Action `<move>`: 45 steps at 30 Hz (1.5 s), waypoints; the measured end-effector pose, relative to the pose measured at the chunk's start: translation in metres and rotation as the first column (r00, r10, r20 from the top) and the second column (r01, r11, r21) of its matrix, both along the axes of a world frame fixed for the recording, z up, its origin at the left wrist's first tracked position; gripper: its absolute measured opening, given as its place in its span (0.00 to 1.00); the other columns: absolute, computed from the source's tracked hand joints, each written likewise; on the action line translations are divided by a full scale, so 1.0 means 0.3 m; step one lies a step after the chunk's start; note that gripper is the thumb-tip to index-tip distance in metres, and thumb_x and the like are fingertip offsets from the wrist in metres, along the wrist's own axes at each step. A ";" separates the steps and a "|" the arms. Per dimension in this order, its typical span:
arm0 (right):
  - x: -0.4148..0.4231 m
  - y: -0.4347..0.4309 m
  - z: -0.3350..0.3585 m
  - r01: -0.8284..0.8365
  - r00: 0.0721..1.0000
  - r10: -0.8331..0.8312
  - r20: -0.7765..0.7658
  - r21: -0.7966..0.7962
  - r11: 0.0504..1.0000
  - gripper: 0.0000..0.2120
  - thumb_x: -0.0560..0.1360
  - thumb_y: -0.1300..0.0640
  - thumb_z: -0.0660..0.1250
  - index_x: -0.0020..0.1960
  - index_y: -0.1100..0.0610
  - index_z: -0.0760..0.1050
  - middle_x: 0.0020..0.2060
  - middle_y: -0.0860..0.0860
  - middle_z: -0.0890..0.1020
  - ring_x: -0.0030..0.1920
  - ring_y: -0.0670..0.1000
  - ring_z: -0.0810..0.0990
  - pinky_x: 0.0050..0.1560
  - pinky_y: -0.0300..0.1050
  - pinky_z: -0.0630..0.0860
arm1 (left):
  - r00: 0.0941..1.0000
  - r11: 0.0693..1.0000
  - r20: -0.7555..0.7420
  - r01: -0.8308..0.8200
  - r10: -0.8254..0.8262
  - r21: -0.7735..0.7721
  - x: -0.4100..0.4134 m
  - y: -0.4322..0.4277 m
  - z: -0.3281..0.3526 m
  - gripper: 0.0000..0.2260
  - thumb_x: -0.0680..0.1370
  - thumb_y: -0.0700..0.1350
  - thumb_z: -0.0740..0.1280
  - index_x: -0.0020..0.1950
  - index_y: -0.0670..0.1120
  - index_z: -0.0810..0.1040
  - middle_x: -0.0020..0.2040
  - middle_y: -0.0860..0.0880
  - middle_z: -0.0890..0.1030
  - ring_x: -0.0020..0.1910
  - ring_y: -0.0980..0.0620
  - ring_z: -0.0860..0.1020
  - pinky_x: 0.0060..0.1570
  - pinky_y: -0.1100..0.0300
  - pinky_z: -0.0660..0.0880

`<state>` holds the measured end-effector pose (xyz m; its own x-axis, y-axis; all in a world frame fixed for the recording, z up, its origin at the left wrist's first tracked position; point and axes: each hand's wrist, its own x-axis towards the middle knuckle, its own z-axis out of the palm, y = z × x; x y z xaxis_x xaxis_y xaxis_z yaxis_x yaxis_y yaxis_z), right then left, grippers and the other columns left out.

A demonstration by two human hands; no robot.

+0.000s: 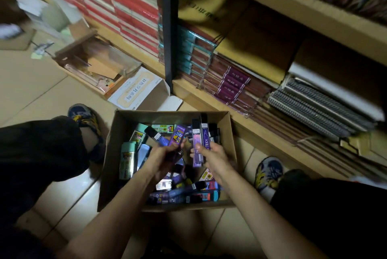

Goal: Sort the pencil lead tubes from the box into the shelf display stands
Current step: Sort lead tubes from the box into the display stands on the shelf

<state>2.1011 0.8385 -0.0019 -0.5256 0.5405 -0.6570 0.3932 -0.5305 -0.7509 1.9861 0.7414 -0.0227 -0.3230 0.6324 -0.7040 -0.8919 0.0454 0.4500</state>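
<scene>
left hand (165,156) grips purple tube (178,135) | right hand (213,157) pinches violet tubes (198,143)

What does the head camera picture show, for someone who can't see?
The left hand holds one purple lead tube and the right hand holds two others over a cardboard box of mixed tubes, on the floor beside wooden shelves.

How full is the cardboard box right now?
Partly full: loose lead tubes cover the cardboard box floor, well below its rim.

The tiled floor (27,91) carries the open cardboard box (114,139), with a white printed carton (136,91) beyond it at the floor's shelf-side edge.
</scene>
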 end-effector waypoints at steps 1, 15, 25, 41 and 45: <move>-0.008 0.004 0.032 -0.022 0.999 0.023 -0.027 0.034 0.999 0.10 0.78 0.62 0.63 0.59 0.61 0.75 0.51 0.61 0.81 0.49 0.56 0.80 0.56 0.53 0.75 | 0.997 0.999 -0.069 0.044 -0.044 -0.002 0.005 0.010 0.028 0.10 0.78 0.30 0.57 0.53 0.37 0.75 0.39 0.46 0.84 0.37 0.54 0.82 0.45 0.58 0.77; -0.027 0.023 0.366 -0.227 0.935 0.292 -0.202 0.294 0.929 0.10 0.80 0.61 0.59 0.58 0.52 0.75 0.53 0.57 0.82 0.55 0.55 0.81 0.61 0.56 0.74 | 0.873 0.984 -0.487 0.073 0.016 0.163 0.054 0.099 0.382 0.15 0.68 0.45 0.72 0.52 0.40 0.78 0.41 0.45 0.84 0.37 0.51 0.83 0.37 0.58 0.80; -0.002 0.070 0.651 -0.273 0.940 0.335 0.065 0.731 0.625 0.05 0.78 0.50 0.62 0.44 0.48 0.73 0.38 0.51 0.81 0.34 0.48 0.77 0.39 0.48 0.75 | 0.787 0.950 -0.609 0.110 0.095 0.291 0.029 0.163 0.624 0.21 0.70 0.45 0.72 0.58 0.35 0.75 0.44 0.43 0.84 0.40 0.49 0.83 0.37 0.57 0.79; -0.061 0.158 0.889 -0.020 0.914 0.258 -0.314 0.599 0.800 0.14 0.81 0.48 0.53 0.54 0.56 0.71 0.32 0.48 0.75 0.27 0.39 0.76 0.28 0.32 0.72 | 0.724 0.931 -0.686 0.201 0.068 0.305 -0.117 0.239 0.857 0.21 0.72 0.45 0.71 0.62 0.40 0.73 0.50 0.40 0.84 0.47 0.43 0.84 0.41 0.52 0.80; -0.098 0.208 0.898 -0.050 0.925 0.268 -0.271 0.611 0.790 0.07 0.81 0.54 0.56 0.56 0.51 0.71 0.39 0.49 0.82 0.36 0.42 0.82 0.33 0.34 0.75 | 0.701 0.921 -0.706 0.201 0.102 0.333 -0.167 0.244 0.904 0.20 0.70 0.44 0.70 0.60 0.39 0.74 0.45 0.41 0.85 0.41 0.44 0.84 0.36 0.54 0.80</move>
<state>2.0716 0.9008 0.2674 -0.7608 0.6488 -0.0157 0.1065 0.1008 -0.9892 1.9359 0.8145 0.2484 -0.5809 0.8139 -0.0018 -0.3080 -0.2177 0.9261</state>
